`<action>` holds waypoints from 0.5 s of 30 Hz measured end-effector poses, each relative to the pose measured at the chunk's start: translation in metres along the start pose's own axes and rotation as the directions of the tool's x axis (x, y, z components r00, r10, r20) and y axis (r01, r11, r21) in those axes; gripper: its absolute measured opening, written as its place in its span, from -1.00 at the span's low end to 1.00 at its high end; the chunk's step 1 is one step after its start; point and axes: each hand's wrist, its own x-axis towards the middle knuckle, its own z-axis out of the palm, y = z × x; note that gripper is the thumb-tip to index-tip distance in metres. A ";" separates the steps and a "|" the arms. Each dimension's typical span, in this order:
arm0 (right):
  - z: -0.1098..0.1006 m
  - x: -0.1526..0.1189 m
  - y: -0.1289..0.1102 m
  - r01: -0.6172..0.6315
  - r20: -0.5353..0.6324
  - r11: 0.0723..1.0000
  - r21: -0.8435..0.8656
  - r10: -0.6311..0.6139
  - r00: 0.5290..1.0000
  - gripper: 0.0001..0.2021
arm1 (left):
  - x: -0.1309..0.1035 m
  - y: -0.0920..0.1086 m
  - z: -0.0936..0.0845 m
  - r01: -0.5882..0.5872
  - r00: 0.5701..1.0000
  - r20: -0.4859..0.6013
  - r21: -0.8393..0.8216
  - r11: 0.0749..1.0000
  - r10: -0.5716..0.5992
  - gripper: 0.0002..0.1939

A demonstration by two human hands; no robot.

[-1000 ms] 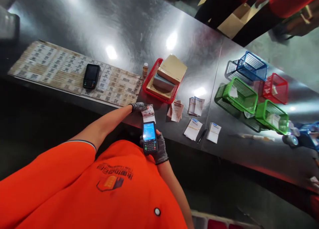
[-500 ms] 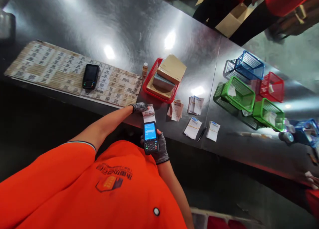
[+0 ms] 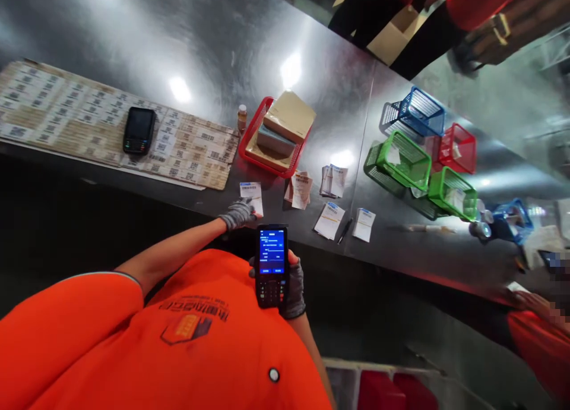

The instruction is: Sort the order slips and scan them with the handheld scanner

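My left hand [image 3: 239, 214], in a grey glove with bare fingertips, is closed at the lower left of a white paper slip [image 3: 250, 190]. The slip has a blue header and a barcode, and its upper part is over the table's near edge. My fingers cover its lower left side; whether more slips lie under it I cannot tell. My right hand [image 3: 294, 285], gloved likewise, is wrapped round a black handheld scanner [image 3: 271, 267] with a lit blue screen and a keypad. The scanner is upright before my chest, just below the left hand.
A red basket [image 3: 244, 151] holds boxes, beside a small bottle [image 3: 241, 117]. Another handheld scanner [image 3: 139, 131] lies on a barcode-covered board [image 3: 191, 131]. Slip stacks [image 3: 329, 220] and a pen [image 3: 344, 232] are to the right, then green baskets [image 3: 406, 160]. Other people stand around the table.
My left hand has drawn back from beyond the slip to its lower left, and a blue-headed slip now shows. The scanner has come lower and nearer; its screen display has changed. The view has shifted rightward.
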 end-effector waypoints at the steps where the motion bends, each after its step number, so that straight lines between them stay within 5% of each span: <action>1: -0.002 -0.003 -0.003 0.006 0.003 1.000 0.000 -0.006 1.000 -0.35 | -0.006 0.002 0.007 0.042 0.997 -0.072 0.017 0.999 -0.041 -0.71; 4: -0.008 -0.011 -0.014 -0.001 0.035 1.000 -0.024 0.002 0.999 -0.35 | -0.011 0.008 0.019 0.201 0.944 -0.270 0.022 0.979 -0.188 -0.39; 8: -0.016 -0.020 -0.029 -0.021 0.077 1.000 -0.020 0.022 0.997 -0.31 | -0.003 0.018 0.023 0.335 0.869 -0.375 -0.037 0.941 -0.324 -0.07; 12: -0.027 -0.030 -0.040 0.008 0.045 1.000 0.011 -0.009 0.999 -0.34 | 0.005 0.027 0.024 0.365 0.823 -0.412 -0.145 0.920 -0.392 -0.08; 15: -0.039 -0.039 -0.049 0.025 0.006 0.999 0.039 -0.025 1.000 -0.41 | 0.006 0.030 0.025 0.332 0.803 -0.431 -0.250 0.910 -0.412 -0.28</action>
